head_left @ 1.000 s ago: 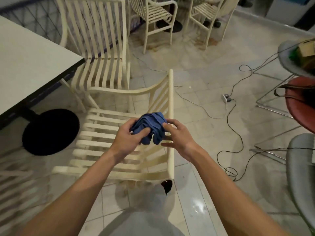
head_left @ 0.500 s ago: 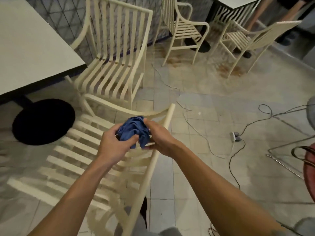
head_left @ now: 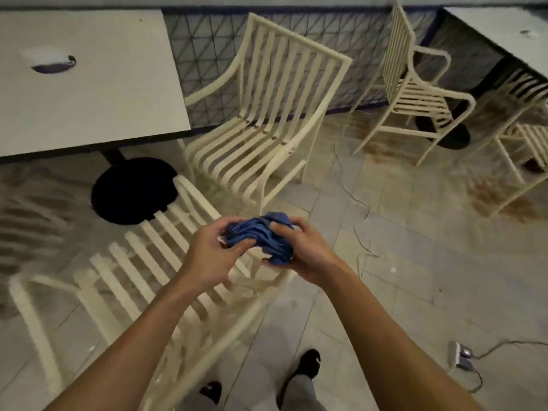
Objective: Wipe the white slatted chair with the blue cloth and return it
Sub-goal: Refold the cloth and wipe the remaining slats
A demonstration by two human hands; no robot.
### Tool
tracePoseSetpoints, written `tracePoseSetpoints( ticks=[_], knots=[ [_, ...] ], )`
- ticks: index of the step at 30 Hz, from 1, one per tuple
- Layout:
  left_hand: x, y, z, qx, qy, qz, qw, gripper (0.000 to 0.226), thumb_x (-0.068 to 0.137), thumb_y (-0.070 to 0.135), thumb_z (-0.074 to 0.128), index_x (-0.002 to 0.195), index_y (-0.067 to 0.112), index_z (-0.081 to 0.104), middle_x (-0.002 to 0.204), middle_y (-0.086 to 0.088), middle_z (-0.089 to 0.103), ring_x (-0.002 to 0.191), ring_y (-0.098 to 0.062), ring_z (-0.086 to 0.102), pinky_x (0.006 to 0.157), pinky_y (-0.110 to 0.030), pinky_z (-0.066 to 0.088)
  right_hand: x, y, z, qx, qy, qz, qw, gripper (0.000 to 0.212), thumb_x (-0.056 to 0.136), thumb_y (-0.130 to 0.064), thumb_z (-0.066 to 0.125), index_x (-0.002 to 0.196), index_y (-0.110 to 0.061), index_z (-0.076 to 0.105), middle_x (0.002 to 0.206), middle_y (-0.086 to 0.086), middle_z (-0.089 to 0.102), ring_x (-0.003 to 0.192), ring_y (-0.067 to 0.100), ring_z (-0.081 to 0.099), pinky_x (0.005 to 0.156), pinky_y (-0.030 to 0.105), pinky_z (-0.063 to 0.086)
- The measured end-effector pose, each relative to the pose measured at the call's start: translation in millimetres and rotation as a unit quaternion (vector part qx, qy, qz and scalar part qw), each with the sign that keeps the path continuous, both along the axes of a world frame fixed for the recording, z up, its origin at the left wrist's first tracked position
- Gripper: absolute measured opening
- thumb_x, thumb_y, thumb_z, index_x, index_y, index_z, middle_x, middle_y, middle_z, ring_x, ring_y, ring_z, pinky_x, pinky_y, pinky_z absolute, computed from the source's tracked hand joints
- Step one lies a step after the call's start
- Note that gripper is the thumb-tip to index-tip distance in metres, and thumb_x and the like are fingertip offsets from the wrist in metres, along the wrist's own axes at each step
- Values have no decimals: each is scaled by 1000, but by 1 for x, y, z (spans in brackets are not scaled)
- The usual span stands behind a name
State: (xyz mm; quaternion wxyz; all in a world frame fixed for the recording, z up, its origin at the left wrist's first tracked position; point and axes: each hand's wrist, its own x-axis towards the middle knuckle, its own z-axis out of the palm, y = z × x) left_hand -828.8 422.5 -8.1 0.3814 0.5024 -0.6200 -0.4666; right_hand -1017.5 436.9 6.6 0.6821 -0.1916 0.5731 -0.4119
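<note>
A crumpled blue cloth is bunched between both my hands at the centre of the view. My left hand grips its left side and my right hand holds its right side from below. Under my hands stands a white slatted chair, blurred, its slats running across the lower left. The cloth is held above the chair's right edge and does not touch it.
A second slatted chair stands just beyond. A white table on a black round base is at the left. More chairs and another table are at the right. A power strip and cables lie on the tiled floor.
The view has swung left and up, so the table and far chairs now show. My hands have kept hold of the cloth and bunched it tighter.
</note>
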Motion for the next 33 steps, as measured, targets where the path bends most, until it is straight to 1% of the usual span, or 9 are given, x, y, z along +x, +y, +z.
tracePoseSetpoints(
  ticks=[5, 10, 17, 19, 21, 25, 27, 31, 33],
  knots=[
    [-56, -24, 4, -55, -26, -6, 998, 34, 81, 4, 79, 98, 32, 72, 95, 13, 74, 93, -10, 68, 80, -34, 55, -87, -40, 3, -35, 17, 23, 999, 41, 84, 0, 69, 120, -12, 55, 110, 17, 68, 88, 29, 71, 70, 41, 58],
    [-103, -46, -1, -132, -41, 60, 989, 29, 77, -13, 75, 96, 8, 75, 108, -1, 69, 103, -6, 65, 81, -30, 55, -139, -91, 7, -30, -109, 1, 994, 41, 90, 8, 52, 128, -4, 56, 117, 17, 61, 102, 28, 62, 80, 39, 56],
    [-137, -109, -21, -165, -49, 152, 973, 30, 70, -18, 77, 87, 7, 77, 107, -2, 63, 101, -15, 64, 80, -29, 55, -160, -189, -1, -6, -145, -2, 989, 25, 91, -27, 65, 104, -6, 67, 98, 11, 70, 91, 23, 69, 80, 38, 58],
    [-145, -133, -30, -129, 19, 166, 978, 36, 66, -17, 81, 86, 13, 75, 110, -2, 63, 105, -14, 64, 82, -28, 56, -157, -222, -3, -56, -93, 49, 993, 12, 89, -11, 67, 97, -4, 61, 91, 13, 70, 89, 26, 68, 82, 39, 56],
    [-153, -158, -37, -26, 151, 197, 968, 46, 61, -11, 82, 92, 22, 73, 114, 1, 65, 105, -8, 65, 82, -24, 55, -154, -256, 3, -88, -68, 83, 990, 22, 86, 6, 65, 85, -12, 52, 83, 10, 67, 79, 26, 67, 73, 39, 55],
    [-157, -210, -43, 218, 507, 196, 811, 74, 55, 6, 77, 125, 22, 62, 130, -6, 60, 115, -25, 59, 88, -42, 52, -146, -323, 24, -107, -66, 174, 977, 29, 83, 13, 63, 84, -15, 52, 98, 17, 62, 90, 37, 62, 67, 43, 56],
    [-161, -241, -43, 255, 560, 199, 763, 89, 49, 23, 86, 133, 21, 59, 134, -12, 59, 123, -34, 55, 93, -53, 51, -139, -356, 34, -105, -72, 213, 969, 31, 82, 14, 62, 92, -14, 54, 100, 20, 60, 89, 40, 61, 61, 41, 57],
    [-174, -300, -42, 287, 573, 178, 746, 86, 63, 49, 88, 136, 18, 56, 145, -19, 51, 130, -39, 52, 109, -64, 35, -134, -415, 40, -72, -148, 252, 954, 51, 79, 14, 62, 121, -14, 56, 106, 19, 63, 93, 35, 64, 69, 40, 60],
    [-180, -326, -43, 281, 579, 164, 747, 84, 70, 56, 81, 139, 15, 56, 143, -17, 54, 131, -38, 52, 105, -61, 42, -137, -447, 35, -36, -209, 257, 943, 64, 75, 11, 63, 134, -12, 52, 119, 20, 63, 107, 35, 62, 81, 42, 59]
  ],
)
